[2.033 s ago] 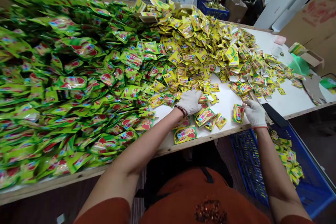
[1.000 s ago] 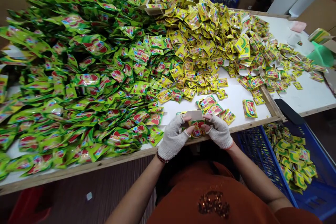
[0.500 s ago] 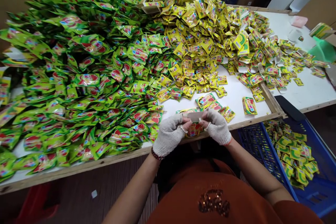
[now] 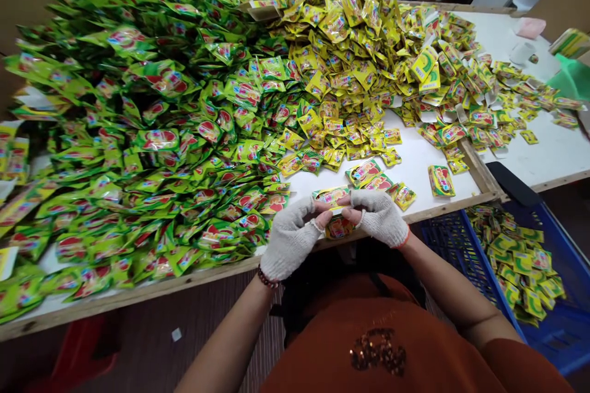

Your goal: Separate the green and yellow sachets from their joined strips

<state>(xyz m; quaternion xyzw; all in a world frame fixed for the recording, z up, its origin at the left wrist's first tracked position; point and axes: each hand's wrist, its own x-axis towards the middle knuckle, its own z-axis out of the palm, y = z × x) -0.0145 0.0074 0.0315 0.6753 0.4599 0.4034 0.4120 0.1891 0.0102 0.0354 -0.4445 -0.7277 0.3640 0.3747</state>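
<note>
My gloved left hand (image 4: 289, 238) and right hand (image 4: 380, 218) both pinch one small sachet (image 4: 338, 228) between bare fingertips. It hangs over the table (image 4: 184, 280) edge, beside the green sachet pile (image 4: 138, 135).

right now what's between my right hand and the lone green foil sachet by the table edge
Beside the right hand, one small yellow-green foil sachet on white tabletop, in the head view.

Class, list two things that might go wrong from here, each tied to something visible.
The left hand and right hand only pinch the packet at the table edge; it might slip to the floor.
The green packet heap crowds that edge; an elbow nudge may spill some.
</note>
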